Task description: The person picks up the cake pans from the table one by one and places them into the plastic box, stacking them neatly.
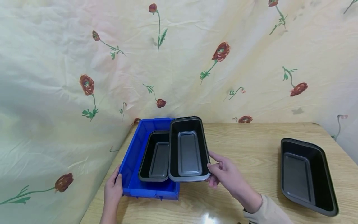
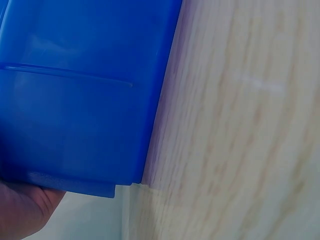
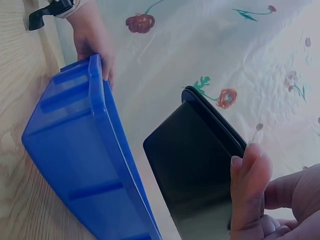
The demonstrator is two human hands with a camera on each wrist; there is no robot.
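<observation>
The right hand (image 1: 225,172) pinches a dark pan (image 1: 189,154) at the side wall, close to the near right corner; the thumb lies at the rim and the index finger reaches along the outside. The pan extends left of and beyond these fingers, raised above the right wall of the bin (image 1: 129,168). The left hand (image 1: 113,185) grips the bin's left wall near its front corner, fingers bent about the edge.

Handling, as judged: the pan appears to be thin coated metal, stiff and fairly light, unlikely to break; the smooth finish may slip. The rolled rim is the sound place to take hold, and a one-corner grip may let the far end dip. The bin looks like rigid plastic, best held by its upper edge.

Between the two hands, inside the bin, sits a second pan (image 1: 158,163), partly hidden by the held one. Well to the right of the right fingers, a third pan (image 1: 297,177) rests on the table (image 1: 249,146).

The table is pale wood grain with a glossy patch. Beyond the fingers hangs a creased, flower-printed cloth (image 1: 179,62).
</observation>
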